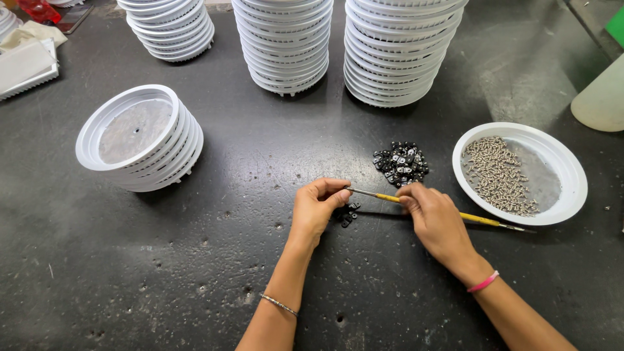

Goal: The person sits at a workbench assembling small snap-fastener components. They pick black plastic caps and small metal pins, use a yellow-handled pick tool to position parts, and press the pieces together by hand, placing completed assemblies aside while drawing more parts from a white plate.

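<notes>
1. The left hand (316, 207) rested on the dark table (162, 260), its fingers curled together and its grip pinched on the metal tip end of a thin yellow-handled tool (435, 210).
2. The right hand (434, 218) lay over the middle of the same tool, fingers folded down on the yellow shaft — its grip was clamped on it, and the far end stuck out to the right, past the hand, towards the rim of a white dish.
3. The tool lay nearly level just above the table, running from the left fingertips across to the right, slightly lower at the right end.
4. A few small black parts (348, 215) sat on the table just below the tool, between the two hands and close to the left thumb.
5. A larger heap of black parts (401, 163) lay a little beyond the hands, well within reach of the right one.
6. The white dish (567, 170) at the right held a pile of small silvery screws (498, 174), gathered on its left half.
7. To the left stood a short stack of white round slotted trays (140, 138) — three taller stacks (284, 42) of the same kind stood along the far edge of the table.
8. A thin bangle showed on the left wrist, a pink band on the right.
</notes>
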{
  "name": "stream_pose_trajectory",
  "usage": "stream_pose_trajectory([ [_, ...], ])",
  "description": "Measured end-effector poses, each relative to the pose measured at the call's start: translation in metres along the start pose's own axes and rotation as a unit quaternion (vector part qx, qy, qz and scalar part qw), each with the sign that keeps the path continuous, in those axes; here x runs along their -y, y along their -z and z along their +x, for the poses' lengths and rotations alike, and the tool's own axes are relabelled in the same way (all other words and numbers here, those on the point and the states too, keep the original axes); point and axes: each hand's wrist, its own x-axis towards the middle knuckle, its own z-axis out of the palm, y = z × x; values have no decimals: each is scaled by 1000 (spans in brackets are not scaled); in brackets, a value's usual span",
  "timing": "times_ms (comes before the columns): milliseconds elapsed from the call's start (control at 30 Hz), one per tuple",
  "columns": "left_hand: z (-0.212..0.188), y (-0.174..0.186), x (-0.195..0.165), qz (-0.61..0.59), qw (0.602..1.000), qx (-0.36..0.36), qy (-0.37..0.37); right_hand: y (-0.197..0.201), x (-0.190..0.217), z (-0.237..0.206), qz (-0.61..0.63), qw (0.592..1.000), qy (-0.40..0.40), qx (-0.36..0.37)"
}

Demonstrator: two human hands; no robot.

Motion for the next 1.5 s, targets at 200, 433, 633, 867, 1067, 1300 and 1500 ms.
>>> stream_pose_trajectory([
  [200, -2, 3, -2, -13, 1000, 4, -4, 3, 2, -2, 60, 997, 19, -39],
  [433, -4, 0, -5, 16, 1000, 2, -6, 2, -2, 2, 14, 1000, -26, 6],
  [633, -4, -2, -4, 4, 1000, -1, -10, 2, -3, -1, 55, 996, 55, -35],
  [867, -3, -3, -3, 16, 1000, 1, 0, -2, -9, 1, -32, 999, 21, -3],
  [1067, -3, 0, -6, 5, 1000, 1, 1, 0, -4, -2, 80, 995, 37, -38],
  [1300, -3, 0, -4, 13, 1000, 10, -4, -1, -6, 1, -36, 999, 26, -4],
  [1500, -2, -1, -3, 14, 1000, 2, -1, 0, -7, 0, 57, 996, 52, -33],
])
